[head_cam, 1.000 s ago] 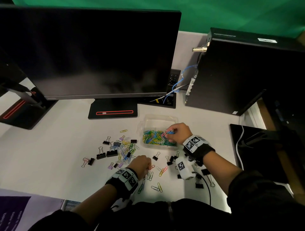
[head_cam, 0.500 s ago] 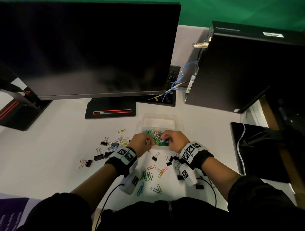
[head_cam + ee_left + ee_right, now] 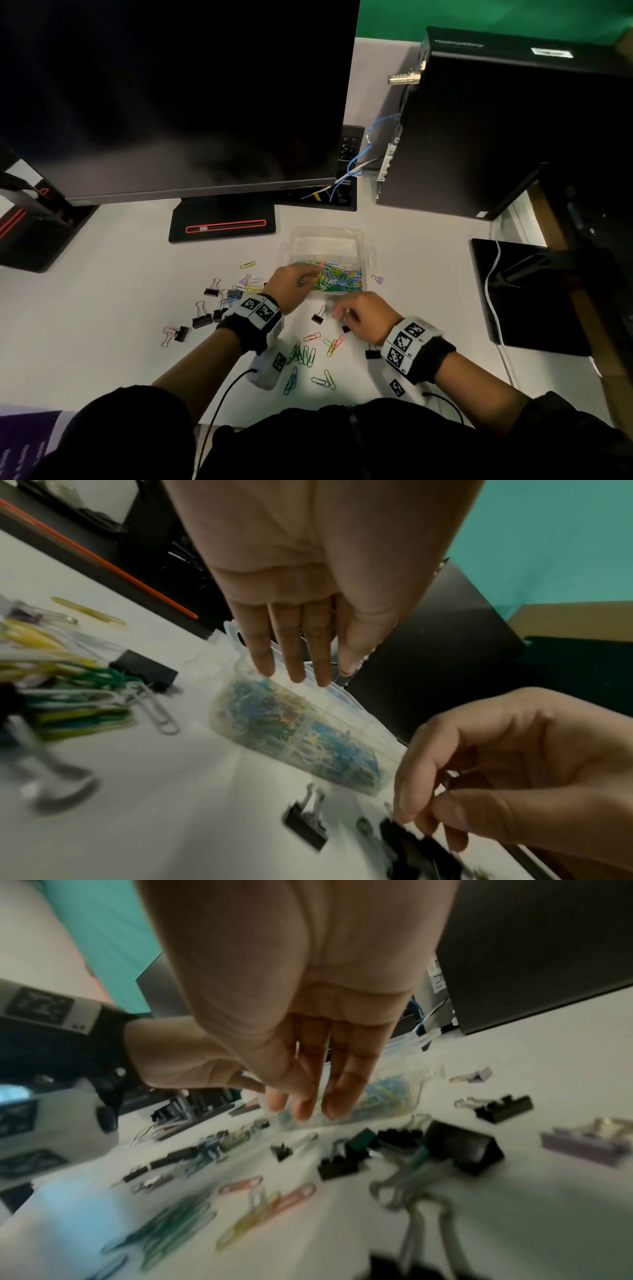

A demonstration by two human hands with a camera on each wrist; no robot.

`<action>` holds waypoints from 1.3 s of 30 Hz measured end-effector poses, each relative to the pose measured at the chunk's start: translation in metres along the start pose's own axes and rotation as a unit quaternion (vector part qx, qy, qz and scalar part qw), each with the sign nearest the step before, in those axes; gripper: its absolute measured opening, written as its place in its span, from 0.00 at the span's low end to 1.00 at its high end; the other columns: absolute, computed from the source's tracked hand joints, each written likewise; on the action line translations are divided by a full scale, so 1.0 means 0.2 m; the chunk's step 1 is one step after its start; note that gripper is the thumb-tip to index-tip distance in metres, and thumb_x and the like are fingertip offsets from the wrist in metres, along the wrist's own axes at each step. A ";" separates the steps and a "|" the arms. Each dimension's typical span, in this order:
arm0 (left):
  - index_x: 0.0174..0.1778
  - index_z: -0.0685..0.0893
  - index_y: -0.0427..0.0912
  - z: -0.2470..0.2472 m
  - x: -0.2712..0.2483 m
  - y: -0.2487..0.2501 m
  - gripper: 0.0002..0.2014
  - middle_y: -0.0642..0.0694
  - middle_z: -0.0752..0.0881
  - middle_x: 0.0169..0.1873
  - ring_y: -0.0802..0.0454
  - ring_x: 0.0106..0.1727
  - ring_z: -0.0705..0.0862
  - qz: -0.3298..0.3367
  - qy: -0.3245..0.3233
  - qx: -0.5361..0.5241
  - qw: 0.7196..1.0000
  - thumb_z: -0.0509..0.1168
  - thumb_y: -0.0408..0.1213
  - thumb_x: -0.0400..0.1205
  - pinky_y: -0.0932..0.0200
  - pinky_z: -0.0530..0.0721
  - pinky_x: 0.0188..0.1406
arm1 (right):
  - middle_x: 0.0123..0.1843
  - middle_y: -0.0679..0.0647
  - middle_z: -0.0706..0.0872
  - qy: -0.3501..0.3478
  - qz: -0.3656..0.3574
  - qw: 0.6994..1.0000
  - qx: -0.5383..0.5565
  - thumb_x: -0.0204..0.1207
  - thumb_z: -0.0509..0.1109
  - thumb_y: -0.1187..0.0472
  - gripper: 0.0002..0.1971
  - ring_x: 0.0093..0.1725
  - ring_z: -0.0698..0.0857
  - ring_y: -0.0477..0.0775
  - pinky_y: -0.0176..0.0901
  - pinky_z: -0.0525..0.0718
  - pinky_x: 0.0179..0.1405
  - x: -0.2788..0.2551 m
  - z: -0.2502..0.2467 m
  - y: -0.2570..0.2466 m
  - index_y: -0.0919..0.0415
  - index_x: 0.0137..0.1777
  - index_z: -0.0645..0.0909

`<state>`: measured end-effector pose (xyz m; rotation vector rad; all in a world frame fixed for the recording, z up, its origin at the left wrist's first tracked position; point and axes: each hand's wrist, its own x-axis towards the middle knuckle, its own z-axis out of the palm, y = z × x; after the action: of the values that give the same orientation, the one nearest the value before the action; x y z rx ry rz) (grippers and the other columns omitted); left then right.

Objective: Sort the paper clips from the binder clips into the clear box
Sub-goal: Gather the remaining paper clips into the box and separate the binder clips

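The clear box (image 3: 356, 240) stands mid-table with a heap of coloured paper clips (image 3: 339, 279) in its near half. My left hand (image 3: 308, 277) reaches over the box's left rim (image 3: 342, 696) with straight fingers (image 3: 298, 669) and nothing between them. My right hand (image 3: 339, 311) hovers just in front of the box, fingers (image 3: 301, 1110) hanging loosely over black binder clips (image 3: 318, 315); I see nothing plainly held. Loose paper clips (image 3: 303, 354) lie near my wrists. More binder clips (image 3: 202, 318) and paper clips are scattered to the left.
A large monitor (image 3: 171, 96) on its stand (image 3: 222, 226) rises behind the box. A black computer case (image 3: 496, 137) with cables stands at the back right. A purple binder clip (image 3: 377, 279) lies right of the box. Black pad (image 3: 520, 294) at the right edge.
My left hand came up from the loose clips near the front to the box's left rim. My right hand drew back from over the box to the table just in front of it.
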<state>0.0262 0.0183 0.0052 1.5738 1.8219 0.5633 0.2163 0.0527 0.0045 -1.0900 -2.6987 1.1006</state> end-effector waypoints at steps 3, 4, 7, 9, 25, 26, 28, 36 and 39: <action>0.57 0.85 0.45 0.02 -0.12 -0.02 0.12 0.46 0.87 0.54 0.59 0.47 0.79 0.063 -0.012 0.030 0.998 0.62 0.31 0.80 0.77 0.70 0.45 | 0.54 0.58 0.86 -0.062 0.005 0.997 -0.037 0.72 0.63 0.70 0.15 0.53 0.84 0.58 0.36 0.75 0.51 -0.03 0.07 0.00 0.59 0.56 0.84; 0.55 0.84 0.46 0.02 -0.16 -0.03 0.10 0.48 0.86 0.51 0.59 0.45 0.78 0.069 -0.032 0.050 0.996 0.63 0.33 0.80 0.77 0.69 0.41 | 0.56 0.58 0.84 -0.078 0.005 0.996 -0.044 0.73 0.64 0.69 0.16 0.55 0.82 0.58 0.36 0.73 0.51 -0.04 0.09 0.00 0.58 0.58 0.83; 0.59 0.80 0.48 0.04 -0.27 -0.07 0.15 0.52 0.79 0.47 0.57 0.44 0.75 0.031 -0.142 0.111 0.983 0.68 0.41 0.77 0.68 0.71 0.45 | 0.62 0.59 0.79 -0.108 -0.004 0.992 -0.070 0.73 0.64 0.67 0.21 0.62 0.77 0.58 0.40 0.72 0.59 -0.05 0.15 -0.02 0.58 0.67 0.77; 0.63 0.75 0.49 0.04 -0.31 -0.12 0.25 0.53 0.74 0.47 0.56 0.45 0.73 -0.030 -0.189 0.133 0.972 0.73 0.48 0.72 0.63 0.74 0.48 | 0.64 0.60 0.77 -0.119 0.005 0.989 -0.087 0.73 0.65 0.66 0.24 0.64 0.75 0.59 0.43 0.71 0.64 -0.06 0.17 -0.03 0.58 0.71 0.73; 0.68 0.69 0.42 0.14 -0.46 -0.14 0.31 0.44 0.72 0.64 0.47 0.59 0.78 -0.064 -0.151 0.101 0.981 0.74 0.42 0.72 0.60 0.76 0.57 | 0.55 0.55 0.79 -0.076 0.045 0.994 -0.062 0.69 0.64 0.73 0.25 0.55 0.78 0.54 0.37 0.73 0.54 -0.10 0.12 0.04 0.56 0.66 0.77; 0.69 0.68 0.42 0.14 -0.46 -0.13 0.32 0.44 0.72 0.65 0.47 0.59 0.78 -0.064 -0.144 0.094 0.983 0.74 0.43 0.72 0.60 0.76 0.57 | 0.58 0.56 0.79 -0.078 0.041 0.994 -0.063 0.69 0.67 0.70 0.25 0.57 0.78 0.53 0.37 0.72 0.55 -0.10 0.12 0.03 0.56 0.67 0.76; 0.72 0.65 0.43 0.15 -0.46 -0.13 0.38 0.44 0.71 0.66 0.47 0.62 0.77 -0.071 -0.136 0.078 0.985 0.76 0.46 0.69 0.56 0.78 0.62 | 0.62 0.56 0.76 -0.096 0.030 0.993 -0.064 0.68 0.73 0.62 0.29 0.58 0.76 0.50 0.37 0.72 0.58 -0.10 0.14 -0.01 0.55 0.70 0.73; 0.73 0.64 0.42 0.22 -0.46 -0.12 0.44 0.43 0.68 0.65 0.46 0.66 0.73 -0.063 -0.134 0.100 0.984 0.79 0.43 0.65 0.55 0.74 0.66 | 0.67 0.56 0.65 -0.150 0.031 0.987 -0.059 0.54 0.84 0.51 0.55 0.62 0.71 0.54 0.40 0.72 0.65 -0.09 0.29 -0.04 0.58 0.78 0.58; 0.66 0.72 0.42 0.22 -0.44 -0.13 0.31 0.46 0.72 0.56 0.50 0.56 0.76 -0.062 -0.119 0.062 0.989 0.77 0.37 0.68 0.57 0.79 0.57 | 0.57 0.51 0.69 -0.099 0.048 0.994 0.008 0.55 0.84 0.54 0.44 0.47 0.72 0.41 0.34 0.74 0.51 -0.09 0.31 -0.03 0.57 0.73 0.70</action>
<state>0.0453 -0.0775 -0.0266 1.5226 1.7843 0.1971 0.2099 0.0020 -0.0343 -1.1802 -2.8037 1.3099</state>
